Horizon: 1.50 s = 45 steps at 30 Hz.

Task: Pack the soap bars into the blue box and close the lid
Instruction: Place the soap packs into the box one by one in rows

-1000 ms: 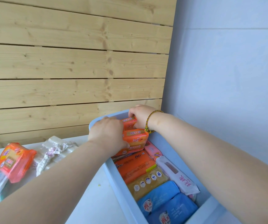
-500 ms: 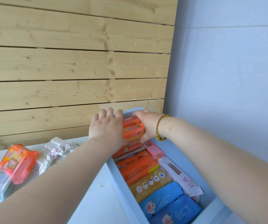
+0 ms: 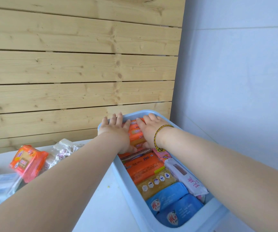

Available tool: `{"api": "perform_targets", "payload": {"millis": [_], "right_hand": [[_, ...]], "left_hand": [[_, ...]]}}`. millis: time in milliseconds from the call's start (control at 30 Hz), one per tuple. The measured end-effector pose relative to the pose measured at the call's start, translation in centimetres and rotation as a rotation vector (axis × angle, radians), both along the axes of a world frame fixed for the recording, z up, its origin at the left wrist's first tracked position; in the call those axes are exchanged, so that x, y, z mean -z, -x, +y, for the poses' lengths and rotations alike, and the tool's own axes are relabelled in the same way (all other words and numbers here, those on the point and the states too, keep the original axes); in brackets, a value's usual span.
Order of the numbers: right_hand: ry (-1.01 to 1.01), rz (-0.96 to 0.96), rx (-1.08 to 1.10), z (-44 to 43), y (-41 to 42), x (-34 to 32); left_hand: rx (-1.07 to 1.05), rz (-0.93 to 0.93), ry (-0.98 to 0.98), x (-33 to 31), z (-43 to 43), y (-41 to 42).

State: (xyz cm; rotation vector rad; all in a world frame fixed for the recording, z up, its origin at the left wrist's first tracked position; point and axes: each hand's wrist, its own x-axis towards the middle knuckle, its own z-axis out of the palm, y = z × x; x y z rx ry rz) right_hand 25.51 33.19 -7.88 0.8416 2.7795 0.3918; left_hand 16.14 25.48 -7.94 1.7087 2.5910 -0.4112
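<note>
The blue box point(image 3: 118, 166) is a long, pale blue plastic container with rounded corners; it stands open on the white tabletop point(image 3: 101, 206), its far end close to the wooden slat wall point(image 3: 78, 67). Inside, soap bars lie side by side in a row: two blue packs point(image 3: 171, 205) at the near end, then a yellowish bar point(image 3: 155, 183) with small round pictures, a large orange pack point(image 3: 143, 166), and several small orange bars point(image 3: 137, 133) at the far end. A white and pink wrapped bar point(image 3: 186, 178) lies along the right wall.

The left hand point(image 3: 116, 133) rests flat on the left side of the small orange bars, fingers spread and straight, reaching to the rim. The right hand point(image 3: 150, 129) lies flat on their right side, fingers loosely apart, a woven bracelet point(image 3: 159, 136) on the wrist. Neither hand clamps anything.

On the tabletop to the left, well apart from the box, lie another orange pack point(image 3: 28, 162) and some clear wrapped bars point(image 3: 63, 151).
</note>
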Motion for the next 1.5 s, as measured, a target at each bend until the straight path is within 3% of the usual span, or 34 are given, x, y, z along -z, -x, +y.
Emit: {"api": "perform_targets", "payload": {"millis": [367, 533, 667, 900, 1033, 1200, 1333, 1500], "right_hand": [[0.192, 0.203, 0.022, -1.3, -1.6, -3.1], [0.244, 0.511, -0.006, -4.9, -1.5, -5.7], [0.353, 0.723, -0.076, -10.1, 0.3, -6.9], [0.513, 0.596, -0.093, -17.8, 7.7, -2.4], [0.601, 0.502, 0.028, -19.5, 12.8, 1.9], [0.589, 0.544, 0.146, -19.2, 19.3, 4.0], [0.551, 0.382, 0.174, -18.9, 23.5, 4.3], [0.378, 0.166, 0.168, -18.7, 26.2, 5.3]], "left_hand": [[0.028, -0.533, -0.672, -0.7, -3.4, 0.8], [-0.044, -0.682, -0.936, -0.2, -9.9, 1.6], [-0.202, -0.703, -0.986, 2.3, -16.8, 4.0], [-0.598, -0.459, -0.909, 9.2, -27.7, 10.2], [-0.624, -0.371, -0.734, 12.3, -31.1, 13.1], [-0.553, -0.298, -0.605, 14.1, -31.2, 14.8], [-0.543, -0.348, -0.737, 14.9, -31.5, 15.5], [-0.758, -0.484, -1.188, 13.1, -31.6, 17.4]]}}
